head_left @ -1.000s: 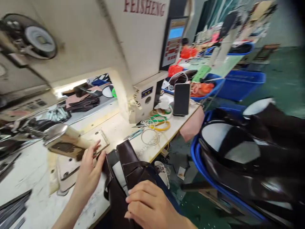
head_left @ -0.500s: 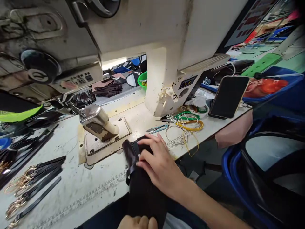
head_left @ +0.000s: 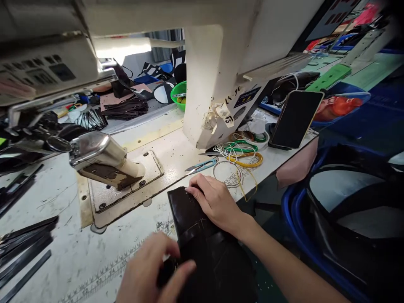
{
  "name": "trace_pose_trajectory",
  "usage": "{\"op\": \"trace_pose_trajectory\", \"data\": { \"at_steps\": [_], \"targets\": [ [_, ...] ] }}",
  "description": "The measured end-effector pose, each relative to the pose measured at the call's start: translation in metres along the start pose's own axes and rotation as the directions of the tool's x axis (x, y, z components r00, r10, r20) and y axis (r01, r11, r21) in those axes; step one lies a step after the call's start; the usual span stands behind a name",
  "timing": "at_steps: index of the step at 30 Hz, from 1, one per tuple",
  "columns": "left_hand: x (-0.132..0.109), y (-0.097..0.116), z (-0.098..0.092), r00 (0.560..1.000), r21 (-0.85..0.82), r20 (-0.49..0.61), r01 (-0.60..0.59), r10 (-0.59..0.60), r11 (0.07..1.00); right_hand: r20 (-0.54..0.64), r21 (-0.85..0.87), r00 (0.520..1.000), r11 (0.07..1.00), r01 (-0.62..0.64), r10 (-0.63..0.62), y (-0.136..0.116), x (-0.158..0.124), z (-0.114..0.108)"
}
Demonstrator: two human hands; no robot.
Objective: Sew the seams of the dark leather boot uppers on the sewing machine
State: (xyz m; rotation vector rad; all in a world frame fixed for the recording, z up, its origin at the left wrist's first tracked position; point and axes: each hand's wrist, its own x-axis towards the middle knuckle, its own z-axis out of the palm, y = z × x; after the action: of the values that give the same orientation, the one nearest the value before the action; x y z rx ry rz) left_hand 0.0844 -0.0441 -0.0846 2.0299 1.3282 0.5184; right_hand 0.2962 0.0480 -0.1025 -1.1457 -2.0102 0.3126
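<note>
A black leather-like piece (head_left: 189,214) lies at the table's front edge and hangs over toward me; its exact kind is unclear. My right hand (head_left: 214,202) grips its upper right edge, thumb on top and fingers curled over the far side. At its left side is my left hand (head_left: 154,269), blurred, thumb and fingers apart, near the piece's surface. Ahead and to the left stands the sewing machine's metal-topped post (head_left: 104,160). Blue thread snips (head_left: 202,166) lie just beyond my right hand.
Behind the snips are scissors with yellow handles (head_left: 249,160), tangled thread and a propped phone (head_left: 296,120). Black straps (head_left: 28,248) lie at left. The machine arm (head_left: 205,80) rises ahead. A blue bin (head_left: 290,210) with black pieces stands at right.
The black piece has been turned and spread flatter, its band no longer upright. My left hand has risen from the bottom edge and opened. The view has shifted right and closer.
</note>
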Motion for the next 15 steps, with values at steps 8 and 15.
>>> {"op": "trace_pose_trajectory", "data": {
  "at_steps": [8, 15],
  "targets": [
    [0.046, 0.002, -0.001, 0.940, -0.102, 0.203, 0.299, -0.274, 0.949, -0.040, -0.002, 0.990, 0.991, 0.134, -0.134, 0.008, -0.001, -0.002],
    [0.045, 0.009, -0.007, 0.899, -0.159, 0.314, 0.365, -0.303, 0.917, -0.028, -0.027, 0.982, 0.983, 0.184, -0.185, 0.014, -0.001, -0.002]
  ]
}}
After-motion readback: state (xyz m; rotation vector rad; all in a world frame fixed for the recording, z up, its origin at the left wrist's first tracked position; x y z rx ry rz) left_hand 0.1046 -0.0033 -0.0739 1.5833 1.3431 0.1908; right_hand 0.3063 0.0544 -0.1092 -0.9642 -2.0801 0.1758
